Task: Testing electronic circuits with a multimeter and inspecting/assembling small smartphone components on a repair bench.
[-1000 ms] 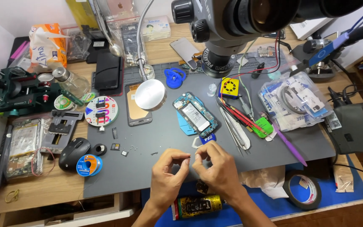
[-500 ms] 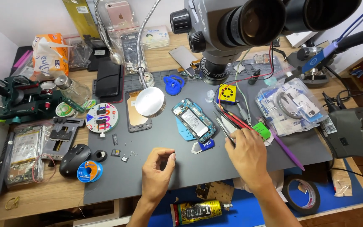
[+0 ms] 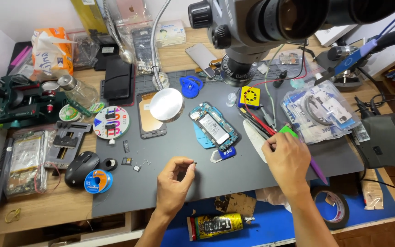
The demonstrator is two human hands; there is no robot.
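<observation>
Two bare hands work over a wide grey mat (image 3: 170, 192) that covers most of a wooden desk (image 3: 42, 215). Largest above it all, a grey microscope (image 3: 261, 27) hangs over the far middle of the mat. At the far left stands a dark green clamp tool (image 3: 19, 98), and at the right edge sits a grey soldering station (image 3: 392, 139). A clear bag of cables (image 3: 318, 112) lies on the right part of the mat.

Near the mat's centre rests an opened phone (image 3: 215, 127) on a blue tray, with a round silver lamp head (image 3: 166, 104) just left of it. A black mouse (image 3: 81, 168) lies at the near left edge of the mat, a small blue solder spool (image 3: 98, 180) just beside it. A yellow glue tube (image 3: 216, 225) lies on the blue pad nearest the person.

The left hand (image 3: 173, 187) hovers above the near middle of the mat, thumb and forefinger pinched together on a tiny dark part (image 3: 194, 162) held at the fingertips. The right hand (image 3: 289, 160) is well apart from it, to the right, fingers curled over the tools (image 3: 257, 121) lying beside the phone; whether it grips any of them cannot be told.
</observation>
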